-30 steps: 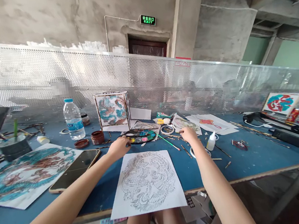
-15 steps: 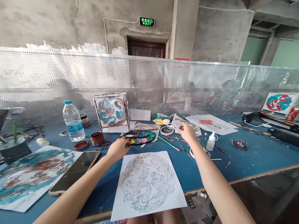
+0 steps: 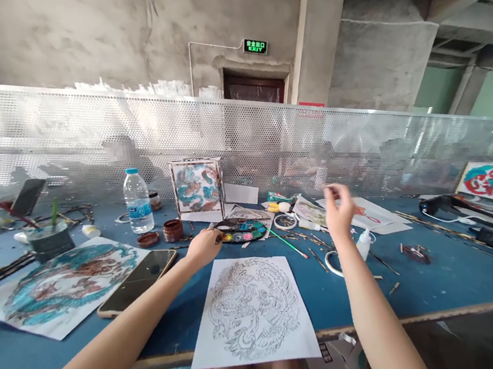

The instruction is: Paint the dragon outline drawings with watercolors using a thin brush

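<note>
My left hand (image 3: 204, 247) is curled at the left end of a dark paint palette (image 3: 246, 232) with several coloured wells, its fingers closed on the edge. My right hand (image 3: 340, 211) is raised above the table, right of the palette, with thumb and fingers drawn together. Whatever may be between those fingertips is too small to make out. In front of me a white sheet (image 3: 254, 310) with a round black line drawing lies over the table's near edge. A green brush (image 3: 288, 244) and a roll of tape (image 3: 285, 222) lie between the hands. Behind the right wrist stands a white squeeze bottle (image 3: 363, 245).
To the left are a phone (image 3: 138, 280), a painted sheet (image 3: 73, 286), a brush-water cup (image 3: 49, 240), a water bottle (image 3: 138, 201) and a brown paint jar (image 3: 173, 231). A painted box lantern (image 3: 198, 188) stands behind the palette. A perforated metal screen (image 3: 259, 140) runs along the back.
My right hand has lifted from the papers at the back and moved right and nearer. My left hand stays at the palette. The whole view has shifted slightly.
</note>
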Action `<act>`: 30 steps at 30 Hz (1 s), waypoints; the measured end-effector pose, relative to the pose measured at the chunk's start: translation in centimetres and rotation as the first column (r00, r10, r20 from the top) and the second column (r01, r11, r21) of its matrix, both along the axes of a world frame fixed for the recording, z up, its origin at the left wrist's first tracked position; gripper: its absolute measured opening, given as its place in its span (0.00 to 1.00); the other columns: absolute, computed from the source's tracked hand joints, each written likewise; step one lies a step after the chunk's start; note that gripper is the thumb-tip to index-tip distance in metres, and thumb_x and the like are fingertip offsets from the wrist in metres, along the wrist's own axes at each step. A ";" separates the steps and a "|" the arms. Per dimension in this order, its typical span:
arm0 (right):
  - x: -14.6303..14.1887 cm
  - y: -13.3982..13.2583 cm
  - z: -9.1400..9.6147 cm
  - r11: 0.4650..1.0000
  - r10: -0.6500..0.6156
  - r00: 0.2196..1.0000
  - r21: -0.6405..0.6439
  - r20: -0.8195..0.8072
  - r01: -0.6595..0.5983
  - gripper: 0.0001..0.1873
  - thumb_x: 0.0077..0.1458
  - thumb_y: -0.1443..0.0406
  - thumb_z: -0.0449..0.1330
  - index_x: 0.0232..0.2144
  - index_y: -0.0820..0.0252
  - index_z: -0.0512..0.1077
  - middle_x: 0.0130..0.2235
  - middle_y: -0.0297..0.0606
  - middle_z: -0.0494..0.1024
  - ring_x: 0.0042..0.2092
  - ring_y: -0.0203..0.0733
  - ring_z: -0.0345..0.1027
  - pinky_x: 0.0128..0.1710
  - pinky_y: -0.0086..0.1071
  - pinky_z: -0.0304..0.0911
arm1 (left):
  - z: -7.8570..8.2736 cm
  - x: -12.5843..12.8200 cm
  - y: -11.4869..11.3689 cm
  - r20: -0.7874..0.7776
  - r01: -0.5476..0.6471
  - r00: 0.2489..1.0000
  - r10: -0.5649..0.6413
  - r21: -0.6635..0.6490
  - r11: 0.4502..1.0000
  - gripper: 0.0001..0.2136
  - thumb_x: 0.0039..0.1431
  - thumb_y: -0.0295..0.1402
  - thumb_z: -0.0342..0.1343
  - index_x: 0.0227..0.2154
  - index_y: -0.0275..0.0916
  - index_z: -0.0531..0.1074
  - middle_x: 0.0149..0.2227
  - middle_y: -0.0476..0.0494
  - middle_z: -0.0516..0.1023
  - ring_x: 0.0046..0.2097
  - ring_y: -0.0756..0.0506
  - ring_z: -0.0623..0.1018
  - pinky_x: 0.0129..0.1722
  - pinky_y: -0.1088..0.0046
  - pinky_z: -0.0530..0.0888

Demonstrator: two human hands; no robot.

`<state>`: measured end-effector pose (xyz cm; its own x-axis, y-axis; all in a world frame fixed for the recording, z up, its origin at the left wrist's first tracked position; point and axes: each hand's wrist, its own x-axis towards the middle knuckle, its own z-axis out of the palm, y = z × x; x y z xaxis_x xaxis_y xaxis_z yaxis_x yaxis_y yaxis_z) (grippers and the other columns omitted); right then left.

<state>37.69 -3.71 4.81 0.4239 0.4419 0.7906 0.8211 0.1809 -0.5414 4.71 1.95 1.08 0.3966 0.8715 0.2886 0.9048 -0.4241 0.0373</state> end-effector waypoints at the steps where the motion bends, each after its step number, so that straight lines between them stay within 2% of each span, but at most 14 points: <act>1: 0.0 0.3 -0.5 0.972 0.046 0.997 -0.234 0.054 -0.032 0.14 0.56 0.61 0.50 0.39 0.61 0.70 0.40 0.45 0.73 0.45 0.45 0.64 0.44 0.33 0.57 | -0.1 0.1 -0.1 -0.001 0.016 1.000 -0.016 -0.002 1.000 0.13 0.53 0.30 0.46 0.38 0.36 0.72 0.41 0.39 0.74 0.45 0.41 0.73 0.43 0.70 0.69; 2: -0.1 0.7 -1.0 0.899 0.059 0.994 -0.438 0.088 -0.015 0.12 0.53 0.60 0.54 0.35 0.59 0.72 0.39 0.44 0.74 0.45 0.47 0.64 0.44 0.34 0.57 | -0.1 0.2 -0.1 0.000 0.024 1.000 -0.024 -0.005 1.000 0.13 0.53 0.30 0.46 0.38 0.36 0.72 0.42 0.39 0.74 0.46 0.41 0.72 0.44 0.69 0.69; 3: -0.3 1.0 -1.6 0.815 0.075 0.989 -0.579 0.125 0.011 0.11 0.51 0.60 0.57 0.32 0.59 0.74 0.39 0.44 0.74 0.46 0.48 0.64 0.45 0.35 0.56 | -0.2 0.2 -0.1 0.002 0.024 1.000 -0.024 -0.010 1.000 0.13 0.53 0.30 0.46 0.39 0.36 0.72 0.43 0.39 0.74 0.47 0.40 0.71 0.45 0.69 0.69; 4: -0.4 1.3 -2.1 0.769 0.107 0.980 -0.639 0.169 0.026 0.11 0.50 0.60 0.57 0.32 0.59 0.74 0.41 0.44 0.74 0.47 0.49 0.63 0.46 0.35 0.56 | -0.2 0.1 0.0 0.004 0.020 1.000 -0.020 -0.015 1.000 0.13 0.53 0.30 0.46 0.39 0.35 0.71 0.43 0.38 0.73 0.48 0.40 0.71 0.45 0.69 0.69; 6: -0.7 1.7 -3.0 0.768 0.078 0.977 -0.637 0.199 0.068 0.12 0.53 0.61 0.53 0.35 0.58 0.74 0.44 0.43 0.73 0.48 0.46 0.63 0.46 0.34 0.55 | -0.1 -0.2 0.3 0.008 0.006 1.000 -0.005 -0.024 1.000 0.13 0.52 0.29 0.46 0.39 0.36 0.72 0.43 0.38 0.73 0.47 0.40 0.71 0.45 0.69 0.68; 8: -0.9 2.0 -3.5 0.751 0.082 0.980 -0.657 0.183 0.060 0.13 0.54 0.63 0.52 0.36 0.59 0.74 0.44 0.43 0.74 0.47 0.45 0.64 0.45 0.32 0.56 | 0.0 -0.6 0.7 0.013 -0.018 1.000 0.019 -0.038 0.999 0.13 0.52 0.28 0.46 0.39 0.36 0.72 0.42 0.39 0.73 0.46 0.41 0.72 0.46 0.69 0.68; 11: -1.3 2.4 -4.1 0.696 0.151 0.977 -0.718 0.151 0.003 0.10 0.50 0.64 0.55 0.33 0.60 0.75 0.39 0.41 0.76 0.44 0.45 0.67 0.42 0.31 0.58 | 0.0 -1.2 1.2 0.012 -0.058 0.998 0.058 -0.053 0.997 0.15 0.50 0.28 0.47 0.41 0.37 0.71 0.42 0.39 0.73 0.46 0.40 0.72 0.45 0.69 0.68; 15: -2.3 2.8 -4.9 0.667 0.252 0.958 -0.742 0.134 -0.072 0.09 0.50 0.63 0.56 0.32 0.59 0.75 0.39 0.39 0.77 0.43 0.42 0.68 0.40 0.28 0.58 | -0.3 -1.3 1.4 -0.011 -0.062 0.998 0.062 -0.053 0.997 0.17 0.50 0.28 0.47 0.44 0.35 0.70 0.42 0.37 0.73 0.47 0.39 0.72 0.45 0.67 0.69; 19: -3.0 2.9 -5.4 0.585 0.334 0.938 -0.801 0.094 -0.128 0.09 0.46 0.59 0.60 0.28 0.59 0.74 0.33 0.37 0.77 0.36 0.41 0.70 0.31 0.27 0.58 | -0.6 -0.9 1.1 -0.025 -0.041 0.999 0.040 -0.038 0.998 0.17 0.49 0.27 0.47 0.43 0.33 0.70 0.43 0.36 0.72 0.46 0.39 0.71 0.46 0.67 0.68; 22: -3.1 2.9 -5.5 0.542 0.345 0.935 -0.830 0.077 -0.132 0.08 0.43 0.61 0.62 0.26 0.60 0.73 0.31 0.37 0.77 0.34 0.40 0.70 0.29 0.26 0.56 | -0.5 -0.6 0.7 -0.022 -0.013 1.000 0.013 -0.038 0.999 0.15 0.49 0.27 0.46 0.39 0.33 0.71 0.42 0.36 0.72 0.45 0.40 0.72 0.46 0.68 0.68; 26: -3.1 2.9 -5.4 0.532 0.328 0.942 -0.838 0.069 -0.124 0.06 0.43 0.63 0.61 0.24 0.61 0.73 0.29 0.38 0.76 0.33 0.41 0.69 0.27 0.27 0.54 | -0.5 -0.5 0.5 -0.026 -0.002 1.000 0.001 -0.047 0.999 0.13 0.49 0.27 0.46 0.36 0.35 0.73 0.42 0.38 0.73 0.45 0.41 0.72 0.46 0.69 0.68; 30: -2.9 3.0 -5.3 0.577 0.284 0.957 -0.808 0.064 -0.117 0.05 0.44 0.64 0.59 0.23 0.61 0.72 0.28 0.39 0.76 0.32 0.42 0.69 0.27 0.28 0.54 | -0.3 -0.6 0.4 -0.018 -0.006 1.000 0.006 -0.049 0.999 0.13 0.50 0.27 0.46 0.36 0.35 0.72 0.41 0.37 0.73 0.46 0.40 0.72 0.45 0.68 0.68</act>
